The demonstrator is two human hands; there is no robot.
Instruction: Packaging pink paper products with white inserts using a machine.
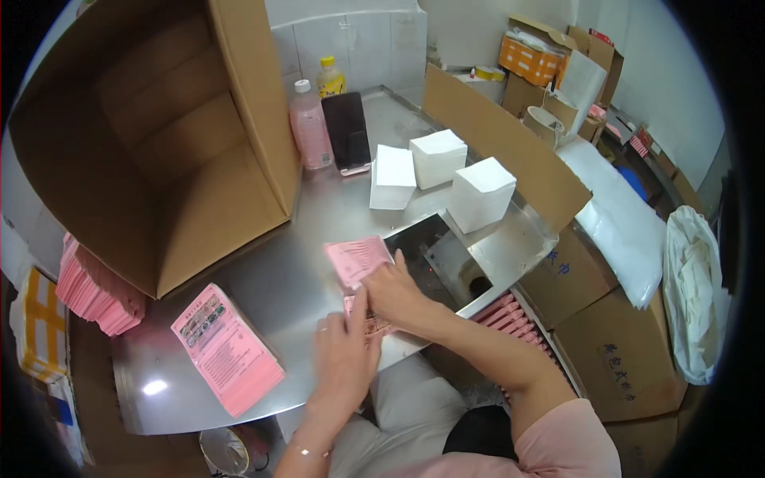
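Observation:
Near the front edge of the metal table, my left hand (344, 350) is closed at the side of a pink printed packet (373, 325), with its fingers slightly blurred. My right hand (390, 293) meets it from the other side, fingers curled and index finger pointing away; what lies under those fingers is hidden. Just beyond, a fanned bunch of pink paper packets (357, 259) rests on the table, its near corner covered by the right hand. To the left lies a thick stack of pink printed sheets or packets (227, 342).
A large open carton (191, 183) stands at the left. Behind my hands are white napkin stacks (393, 175), a rectangular table opening (446, 259), a phone (346, 131) and a pink bottle (310, 127). Pink packets (518, 323) fill a box below right; cartons (621, 358) stand beyond.

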